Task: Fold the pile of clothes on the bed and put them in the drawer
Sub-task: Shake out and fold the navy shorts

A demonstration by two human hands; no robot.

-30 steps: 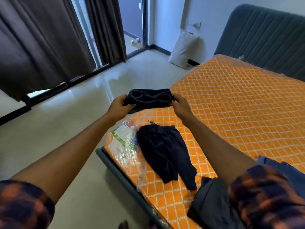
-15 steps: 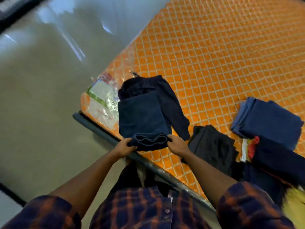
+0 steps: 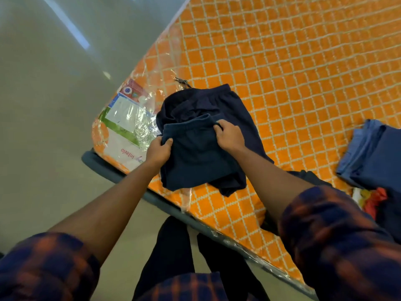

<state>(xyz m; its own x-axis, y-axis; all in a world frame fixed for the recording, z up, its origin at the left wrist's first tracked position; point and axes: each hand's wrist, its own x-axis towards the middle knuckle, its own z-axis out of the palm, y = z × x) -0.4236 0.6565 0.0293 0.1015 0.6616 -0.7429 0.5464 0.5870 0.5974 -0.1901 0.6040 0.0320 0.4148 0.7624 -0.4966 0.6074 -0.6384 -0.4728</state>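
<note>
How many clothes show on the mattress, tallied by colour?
Navy: 2, the top shorts gripped by the left hand and right hand, over the bottom shorts
Blue: 1, the folded pile
Black: 1, the black garment
Red and yellow: 1, the heap, cut off
Total: 5

Shorts atop a second garment near the mattress corner, clothes stack well right.

Red lettering reading "interio" is showing upside down on the white label at the bed's corner.
</note>
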